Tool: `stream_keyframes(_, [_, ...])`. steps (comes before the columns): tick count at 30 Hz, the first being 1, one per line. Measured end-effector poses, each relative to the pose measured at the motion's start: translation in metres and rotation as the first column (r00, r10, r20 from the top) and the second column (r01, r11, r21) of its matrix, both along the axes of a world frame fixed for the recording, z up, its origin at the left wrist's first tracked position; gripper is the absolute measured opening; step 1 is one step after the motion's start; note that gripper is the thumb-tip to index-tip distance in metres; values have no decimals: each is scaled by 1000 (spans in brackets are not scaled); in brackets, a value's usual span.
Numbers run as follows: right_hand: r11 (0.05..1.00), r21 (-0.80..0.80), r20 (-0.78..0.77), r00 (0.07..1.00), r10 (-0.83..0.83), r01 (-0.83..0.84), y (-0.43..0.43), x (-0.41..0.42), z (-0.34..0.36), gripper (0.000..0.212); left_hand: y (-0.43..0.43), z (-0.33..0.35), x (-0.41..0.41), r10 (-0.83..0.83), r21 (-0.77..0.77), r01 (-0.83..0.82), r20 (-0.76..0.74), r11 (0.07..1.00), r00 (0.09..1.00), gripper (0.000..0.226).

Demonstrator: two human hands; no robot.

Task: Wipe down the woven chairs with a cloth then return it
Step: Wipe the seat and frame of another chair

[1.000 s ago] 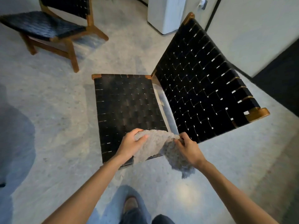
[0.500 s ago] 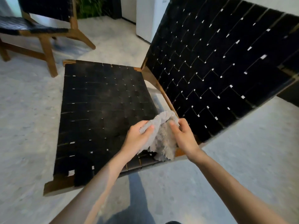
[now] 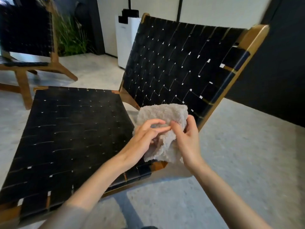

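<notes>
**A:** Where is the cloth point(image 3: 162, 116) right now?

**B:** Both hands hold it up, just over the near right corner of the woven chair's seat point(image 3: 71, 138). That is where the seat meets the lower edge of the backrest point(image 3: 178, 63). It is a pale grey, fluffy cloth, bunched and partly folded. Its upper part stands in front of the black weave of the backrest, and its lower edge hangs down near the wooden frame corner point(image 3: 159, 165). I cannot tell whether it touches the seat.

**A:** And the fingers?

**B:** The left hand point(image 3: 143, 139) comes in from the seat side. Its fingers point(image 3: 155, 121) are curled and closed on the front of the cloth. The right hand point(image 3: 188, 141) grips the cloth's right side, with the thumb pressed on the front and the other fingers wrapped behind. The two hands are close together, with fingertips nearly meeting.

**A:** How does the chair stand?

**B:** The seat spreads out to the left and the backrest rises tilted on the right. Both are black straps woven on a brown wooden frame, standing on a pale speckled floor point(image 3: 239, 154).

**A:** Anything else around?

**B:** A second chair point(image 3: 24, 33) of the same make stands far left, with a green plant point(image 3: 71, 37) beside it. A white unit point(image 3: 123, 42) is behind the backrest, and a dark wall point(image 3: 280, 63) is on the right.
</notes>
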State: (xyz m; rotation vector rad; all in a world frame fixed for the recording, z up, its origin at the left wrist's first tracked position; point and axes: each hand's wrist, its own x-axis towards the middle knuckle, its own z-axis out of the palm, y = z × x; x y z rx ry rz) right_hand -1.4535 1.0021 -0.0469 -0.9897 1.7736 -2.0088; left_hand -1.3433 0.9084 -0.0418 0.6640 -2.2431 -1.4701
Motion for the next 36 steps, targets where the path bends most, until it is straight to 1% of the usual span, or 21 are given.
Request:
stream_keyframes(2, [994,-56,-54,994,-96,93,22,-12,18,12,16,23,-11,-45,-96,36,-94,995,995,35])
stream_keyframes(5, [955,-164,-127,955,-269,247,58,-34,50,19,22,50,-36,-5,-141,-27,-216,990,976,30])
stream_keyframes(7, [895,-260,-168,896,-411,362,76,-50,74,25,21,61,-62,5,-183,-43,-201,982,980,32])
stream_keyframes(10, [782,-368,-189,783,-593,503,85,-73,103,31,27,74,-93,-68,-235,24,-179,972,982,40])
stream_keyframes(14, [639,-485,-169,653,-738,597,72,-97,130,30,34,91,-124,-142,-234,113,-110,966,984,53])
stream_keyframes(16, [603,-504,-165,617,-770,618,55,-108,136,26,36,94,-131,-178,-217,159,-72,963,981,57])
stream_keyframes(17, [617,-483,-208,603,-770,622,44,-113,137,25,36,94,-133,-185,-228,167,-57,959,981,60])
stream_keyframes(18, [658,-432,-291,596,-749,616,31,-117,136,25,36,93,-134,-183,-245,167,-46,955,982,63])
stream_keyframes(19, [714,-363,-374,608,-700,599,18,-120,133,28,34,92,-134,-180,-259,164,-38,952,983,65])
stream_keyframes(20, [762,-296,-416,640,-646,577,7,-123,131,34,32,91,-134,-180,-261,166,-33,951,983,66])
stream_keyframes(21, [794,-247,-411,682,-605,556,-1,-127,131,41,31,90,-134,-188,-260,175,-25,950,982,66])
stream_keyframes(23, [826,-235,-365,741,-564,513,-10,-136,133,51,27,89,-133,-214,-262,204,-7,943,977,68])
stream_keyframes(26, [843,-257,-404,740,-538,472,-12,-147,138,59,24,84,-135,-224,-290,214,-2,933,975,72])
stream_keyframes(29, [839,-237,-420,727,-543,490,-15,-145,135,60,27,71,-135,-214,-325,198,-13,925,977,78])
stream_keyframes(31, [816,-235,-442,690,-573,527,-16,-140,126,59,28,62,-132,-229,-304,211,-23,929,973,80])
stream_keyframes(33, [793,-219,-482,644,-594,568,-16,-132,113,61,26,56,-126,-231,-287,214,-25,934,973,76])
stream_keyframes(36, [779,-210,-536,597,-597,591,-12,-120,88,66,19,45,-115,-204,-334,197,15,922,979,69])
